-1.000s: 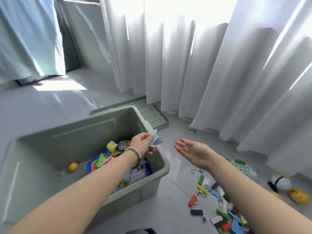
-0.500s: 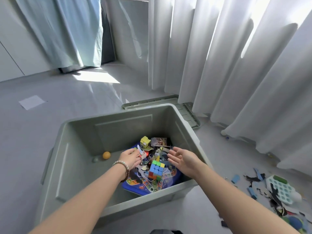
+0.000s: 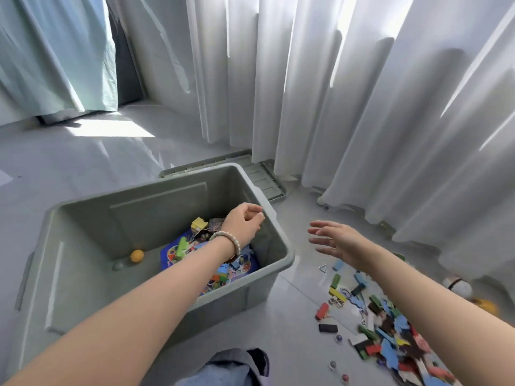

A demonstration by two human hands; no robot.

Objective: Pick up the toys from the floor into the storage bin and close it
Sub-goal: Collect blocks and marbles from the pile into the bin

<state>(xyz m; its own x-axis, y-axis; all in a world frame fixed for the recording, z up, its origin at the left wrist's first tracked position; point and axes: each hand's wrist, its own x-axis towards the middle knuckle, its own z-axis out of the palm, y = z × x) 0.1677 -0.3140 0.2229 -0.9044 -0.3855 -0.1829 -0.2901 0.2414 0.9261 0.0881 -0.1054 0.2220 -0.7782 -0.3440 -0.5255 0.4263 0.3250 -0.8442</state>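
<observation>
Over right wall of grey-green plastic storage bin (image 3: 156, 207), our left hand (image 3: 245, 222) hangs, fingers curled in; we cannot tell whether it holds anything. Our right hand (image 3: 338, 242) hovers open, fingers straight, above grey floor (image 3: 292, 316), between bin and scattered pile of coloured flat toy pieces (image 3: 390, 335). Bin uncovered; blue game board (image 3: 242, 270) and small orange ball (image 3: 137, 255) lie inside. Matching grey-green lid (image 3: 267, 182) lies flat on floor behind bin.
</observation>
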